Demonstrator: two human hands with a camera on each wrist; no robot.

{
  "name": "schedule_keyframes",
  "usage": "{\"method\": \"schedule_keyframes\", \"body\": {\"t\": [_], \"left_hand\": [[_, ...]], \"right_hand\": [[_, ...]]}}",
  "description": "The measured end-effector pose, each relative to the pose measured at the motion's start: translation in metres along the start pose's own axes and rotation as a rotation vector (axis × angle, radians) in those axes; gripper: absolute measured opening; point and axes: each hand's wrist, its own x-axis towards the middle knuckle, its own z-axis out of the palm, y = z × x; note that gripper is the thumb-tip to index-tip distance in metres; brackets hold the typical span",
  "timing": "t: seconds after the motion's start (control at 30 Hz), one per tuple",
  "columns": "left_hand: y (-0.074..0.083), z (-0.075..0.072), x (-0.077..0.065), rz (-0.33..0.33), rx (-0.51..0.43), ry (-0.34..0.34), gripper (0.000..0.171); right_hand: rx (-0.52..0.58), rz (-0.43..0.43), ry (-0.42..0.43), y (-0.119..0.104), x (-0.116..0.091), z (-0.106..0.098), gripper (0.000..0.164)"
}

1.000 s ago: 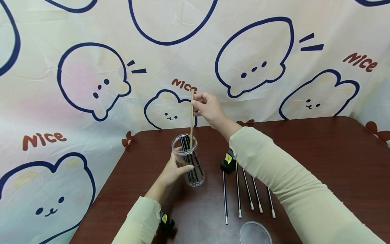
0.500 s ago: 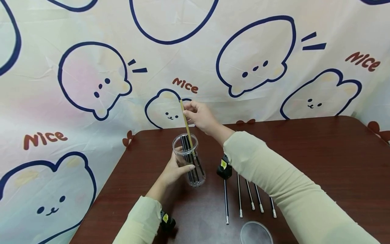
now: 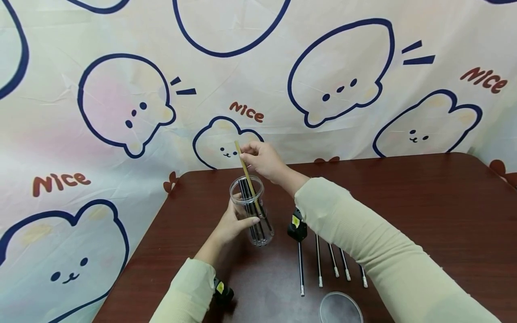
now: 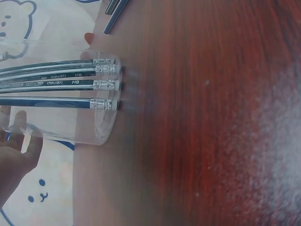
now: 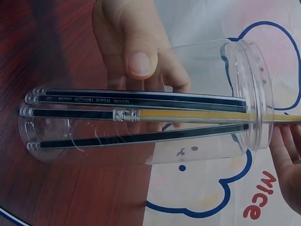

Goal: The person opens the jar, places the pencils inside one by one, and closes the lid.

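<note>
My left hand [image 3: 230,226] grips a clear plastic jar [image 3: 247,201], its thumb across the near side. Several dark pencils [image 4: 51,84] stand inside, their silver eraser ends at the jar's bottom. Above the mouth, my right hand [image 3: 264,160] pinches a yellow pencil [image 3: 244,166] near its upper end. That pencil slants down through the mouth; in the right wrist view its silver ferrule [image 5: 126,115] is about halfway down inside the jar, overlapping a dark pencil. My right fingers [image 5: 284,146] show just outside the rim in that view.
To the right of the jar, several dark pencils [image 3: 301,273] lie on the brown table [image 3: 424,202], partly hidden by my right sleeve. A round clear lid [image 3: 341,309] lies at the front. A cartoon-printed cloth [image 3: 323,54] hangs behind the table.
My right hand has come down and slightly left, sliding the yellow pencil deeper into the jar. The pencil has gone from upright to leaning left. My left hand holds the jar in place.
</note>
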Motion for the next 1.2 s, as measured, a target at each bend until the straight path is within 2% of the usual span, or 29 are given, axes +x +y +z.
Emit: {"method": "schedule_keyframes", "body": {"t": [0.1, 0.33, 0.5, 0.63, 0.8, 0.97, 1.07, 1.2], "left_hand": [[0.0, -0.001, 0.001, 0.037, -0.037, -0.033, 0.067], [0.001, 0.0, -0.001, -0.03, 0.023, 0.037, 0.072], [-0.001, -0.001, 0.001, 0.019, -0.024, -0.015, 0.069], [-0.002, -0.001, 0.002, 0.053, -0.044, -0.047, 0.067], [-0.001, 0.0, 0.001, 0.028, -0.02, -0.023, 0.067], [0.0, 0.001, -0.001, -0.037, 0.055, 0.049, 0.072], [0.0, 0.001, -0.002, -0.054, 0.078, 0.075, 0.074], [0.0, 0.001, -0.002, -0.065, 0.072, 0.081, 0.076]], "right_hand": [[0.007, 0.01, -0.018, 0.0, 0.0, 0.001, 0.017], [-0.023, 0.027, -0.042, 0.005, 0.0, 0.001, 0.016], [-0.133, 0.007, -0.056, 0.008, -0.001, 0.001, 0.015], [-0.175, -0.017, -0.058, 0.009, 0.0, 0.001, 0.013], [-0.188, -0.035, -0.048, 0.012, 0.0, 0.001, 0.014], [-0.191, -0.053, -0.041, 0.012, 0.0, 0.001, 0.031], [-0.204, -0.066, -0.04, 0.013, 0.0, 0.001, 0.041], [-0.215, -0.07, -0.048, 0.014, 0.0, 0.0, 0.042]]}}
